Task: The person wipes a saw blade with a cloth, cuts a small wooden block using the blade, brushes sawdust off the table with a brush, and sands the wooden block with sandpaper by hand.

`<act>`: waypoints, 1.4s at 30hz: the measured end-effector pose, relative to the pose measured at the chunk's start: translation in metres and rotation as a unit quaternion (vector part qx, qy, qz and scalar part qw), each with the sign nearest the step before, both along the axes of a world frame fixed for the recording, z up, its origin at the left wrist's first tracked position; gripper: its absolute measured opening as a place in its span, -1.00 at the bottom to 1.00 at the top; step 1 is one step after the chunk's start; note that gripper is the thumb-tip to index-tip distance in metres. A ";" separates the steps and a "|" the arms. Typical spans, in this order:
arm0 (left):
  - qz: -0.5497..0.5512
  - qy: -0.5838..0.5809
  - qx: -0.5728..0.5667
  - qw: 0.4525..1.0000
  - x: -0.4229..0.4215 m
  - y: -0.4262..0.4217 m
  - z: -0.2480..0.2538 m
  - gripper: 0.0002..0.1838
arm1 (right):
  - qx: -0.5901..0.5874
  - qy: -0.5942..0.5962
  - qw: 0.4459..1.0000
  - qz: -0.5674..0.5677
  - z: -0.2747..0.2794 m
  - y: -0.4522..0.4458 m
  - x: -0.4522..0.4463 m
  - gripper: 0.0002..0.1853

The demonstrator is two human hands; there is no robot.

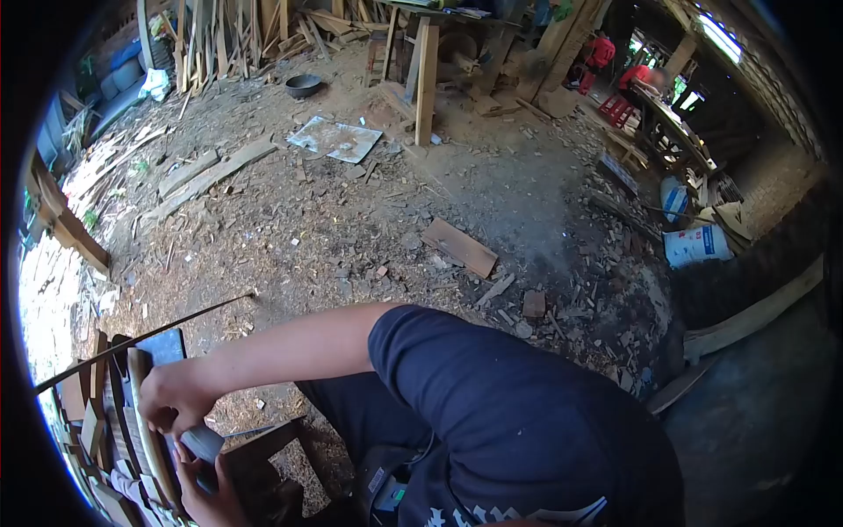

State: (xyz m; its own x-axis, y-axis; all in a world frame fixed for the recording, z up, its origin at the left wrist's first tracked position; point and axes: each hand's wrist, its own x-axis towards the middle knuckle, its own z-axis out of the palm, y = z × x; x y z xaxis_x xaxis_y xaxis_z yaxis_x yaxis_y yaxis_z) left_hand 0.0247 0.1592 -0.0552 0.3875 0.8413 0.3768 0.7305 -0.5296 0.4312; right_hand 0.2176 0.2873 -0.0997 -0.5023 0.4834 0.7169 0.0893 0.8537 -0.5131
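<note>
My right hand [172, 397] is at the lower left with its fingers curled, beside a pale, rounded wooden bar [153, 448]. What it grips is hidden by the fingers. Just below it, my left hand [207, 494] has thumb and fingers around a smooth grey rounded piece [203, 442]; its material is unclear. The two hands are close together. A long thin dark rod [189, 321] slants past above my right hand. Behind that hand lies a flat blue-grey plate [163, 347]. Several small wooden blocks [112, 505] lie at the left of the hands.
A dark wooden frame [268, 441] stands right of my hands. Shavings and scraps cover the ground, with a brown board [459, 247], a stained sheet [335, 140] and a black basin [304, 85]. Planks lean at the back. People in red [634, 77] are at the far right.
</note>
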 end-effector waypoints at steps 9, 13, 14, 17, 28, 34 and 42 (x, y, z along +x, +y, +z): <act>0.014 0.006 0.003 1.000 -0.017 0.008 -0.015 -0.32 | -0.007 0.002 1.000 -0.014 0.011 -0.005 0.008 -0.70; 0.011 -0.020 -0.015 1.000 -0.008 0.002 -0.005 -0.42 | 0.002 -0.015 0.999 0.036 0.026 -0.061 0.008 -0.75; 0.019 -0.012 -0.008 1.000 -0.011 0.002 -0.009 -0.40 | 0.017 -0.022 0.999 0.031 0.021 -0.051 0.007 -0.74; 0.022 0.021 0.007 1.000 -0.015 0.005 -0.018 -0.30 | 0.006 0.015 1.000 0.008 0.017 -0.009 0.009 -0.75; 0.051 0.095 -0.077 0.991 -0.006 -0.001 0.003 -0.37 | -0.016 -0.005 0.999 -0.031 0.033 -0.026 0.019 -0.72; 0.037 0.067 -0.061 0.995 -0.010 -0.001 -0.002 -0.23 | -0.016 -0.027 0.999 0.019 0.034 -0.059 0.015 -0.73; 0.020 0.101 -0.030 0.994 -0.008 -0.007 0.018 -0.18 | -0.032 -0.036 0.999 0.016 0.039 -0.076 0.020 -0.79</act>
State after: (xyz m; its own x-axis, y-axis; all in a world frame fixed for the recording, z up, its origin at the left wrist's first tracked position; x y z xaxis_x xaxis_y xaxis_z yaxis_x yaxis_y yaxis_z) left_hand 0.0165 0.1524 -0.0375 0.4156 0.8765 0.2430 0.8257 -0.4757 0.3034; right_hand 0.2374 0.2117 -0.0607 -0.5677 0.5093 0.6468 0.1009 0.8228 -0.5594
